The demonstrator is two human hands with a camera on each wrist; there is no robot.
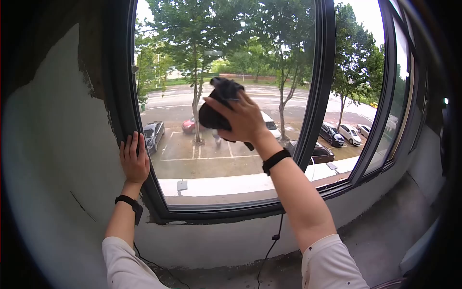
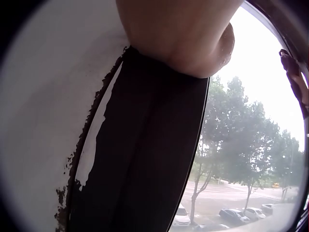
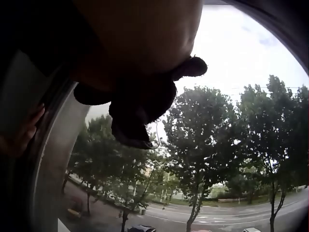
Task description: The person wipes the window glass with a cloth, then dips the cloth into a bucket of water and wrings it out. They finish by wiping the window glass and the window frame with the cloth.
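Note:
My right hand [image 1: 245, 118] grips a bunched dark cloth [image 1: 214, 115] against the big window pane [image 1: 192, 164], about mid-height on the glass. In the right wrist view the cloth [image 3: 140, 113] is a dark silhouette with loose folds below the hand. My left hand [image 1: 134, 156] rests with extended fingers on the dark window frame [image 1: 155, 192] at the pane's left side. The left wrist view shows the heel of that hand [image 2: 188, 53] on the frame [image 2: 140, 145], its fingers hidden.
A white plastered wall [image 1: 53, 144] with rough edges borders the frame on the left. More window panels continue at right past a mullion [image 1: 323, 72]. A black cable [image 1: 275, 237] hangs below the sill. Trees and parked cars [image 1: 332, 132] lie outside.

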